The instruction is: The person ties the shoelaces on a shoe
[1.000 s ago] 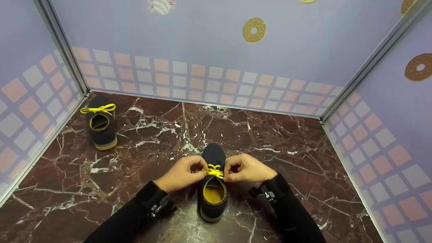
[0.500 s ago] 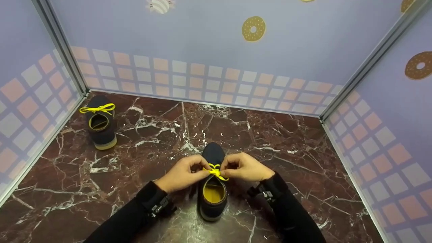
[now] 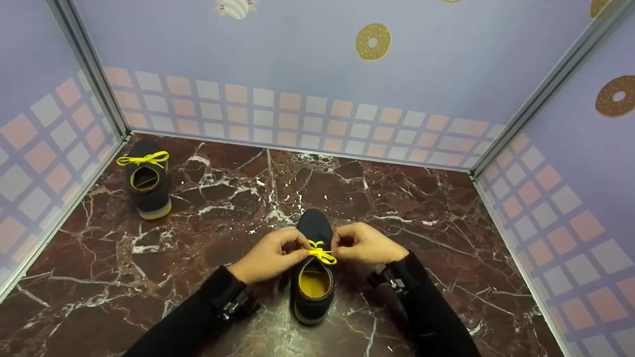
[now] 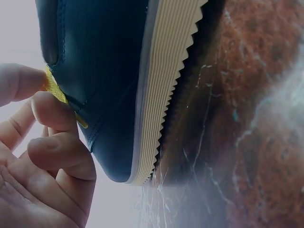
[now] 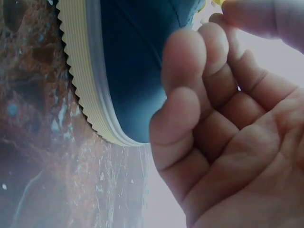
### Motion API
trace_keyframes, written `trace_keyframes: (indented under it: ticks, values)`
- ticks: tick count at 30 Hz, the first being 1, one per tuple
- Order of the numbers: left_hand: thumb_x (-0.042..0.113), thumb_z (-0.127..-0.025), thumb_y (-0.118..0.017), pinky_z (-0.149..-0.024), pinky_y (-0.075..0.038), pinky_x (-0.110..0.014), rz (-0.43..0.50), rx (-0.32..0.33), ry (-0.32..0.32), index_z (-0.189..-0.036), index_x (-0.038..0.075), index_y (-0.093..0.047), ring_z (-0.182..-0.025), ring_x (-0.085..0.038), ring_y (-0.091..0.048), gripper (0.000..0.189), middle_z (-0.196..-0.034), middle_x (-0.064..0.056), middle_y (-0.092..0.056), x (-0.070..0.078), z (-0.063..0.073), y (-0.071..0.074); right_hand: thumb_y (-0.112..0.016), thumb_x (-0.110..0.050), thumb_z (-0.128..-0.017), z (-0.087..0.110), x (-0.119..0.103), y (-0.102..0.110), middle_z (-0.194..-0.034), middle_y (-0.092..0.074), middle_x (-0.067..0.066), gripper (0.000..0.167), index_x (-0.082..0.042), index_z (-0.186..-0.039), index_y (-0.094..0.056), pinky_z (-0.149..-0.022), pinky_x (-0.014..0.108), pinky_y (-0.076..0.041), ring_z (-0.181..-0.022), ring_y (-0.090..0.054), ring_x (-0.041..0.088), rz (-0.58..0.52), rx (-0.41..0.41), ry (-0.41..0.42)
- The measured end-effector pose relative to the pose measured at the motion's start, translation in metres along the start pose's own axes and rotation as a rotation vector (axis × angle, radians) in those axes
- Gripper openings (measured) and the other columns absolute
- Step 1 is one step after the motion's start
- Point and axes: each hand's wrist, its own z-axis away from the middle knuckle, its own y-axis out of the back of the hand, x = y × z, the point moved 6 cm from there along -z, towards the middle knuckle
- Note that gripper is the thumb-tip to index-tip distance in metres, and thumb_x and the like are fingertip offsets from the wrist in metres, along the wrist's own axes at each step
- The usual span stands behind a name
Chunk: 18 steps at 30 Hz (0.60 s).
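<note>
A dark sneaker [image 3: 313,225] with a yellow lining stands upright on the floor, its toe pointing away from me. Across its tongue lies a yellow shoelace [image 3: 321,255] in a bow-like knot with small loops. My left hand [image 3: 270,253] pinches the lace at the knot's left side between thumb and index finger; the left wrist view shows the flat lace [image 4: 56,89] between them. On the other side, my right hand [image 3: 369,245] pinches lace at the knot's right edge. In the right wrist view its remaining fingers curl beside the sneaker's upper [image 5: 128,71].
A matching dark shoe [image 3: 151,198], its yellow lace [image 3: 144,159] tied in a bow, stands at the back left near the corner. Patterned panels [image 3: 297,59] enclose the marbled floor [image 3: 223,198] at the back, left and right.
My right fingers move in over the knot, then draw back to the right. A yellow loop now lies toward the shoe's right side. The left hand shifts slightly right, still pinching the lace.
</note>
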Motion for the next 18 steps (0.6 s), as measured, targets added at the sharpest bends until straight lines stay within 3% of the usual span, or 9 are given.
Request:
trace_keyframes:
  ticks: [8, 18]
  values:
    - [0.014, -0.105, -0.077, -0.091, -0.056, -0.032, -0.037, 0.013, -0.005, -0.109, 0.014, -0.080, -0.099, -0.017, -0.067, 0.005, -0.110, 0.001, -0.074, 0.0005, -0.0008, -0.0006, -0.071, -0.007, -0.097, 0.0017, 0.0024, -0.0001, -0.083, -0.073, -0.008, 0.015, -0.019, -0.091, -0.074, -0.062, 0.022, -0.049, -0.071, -0.067, 0.009, 0.013, -0.040, -0.037]
    - [0.009, -0.105, -0.074, -0.098, -0.059, -0.038, -0.077, 0.012, -0.028, -0.110, 0.014, -0.081, -0.106, -0.018, -0.071, 0.010, -0.114, 0.003, -0.077, 0.0046, -0.0003, 0.0000, -0.069, -0.006, -0.091, 0.0022, 0.0022, 0.0007, -0.079, -0.066, -0.013, 0.015, -0.020, -0.088, -0.070, -0.062, 0.022, -0.044, -0.069, -0.055, 0.006, 0.033, -0.035, -0.054]
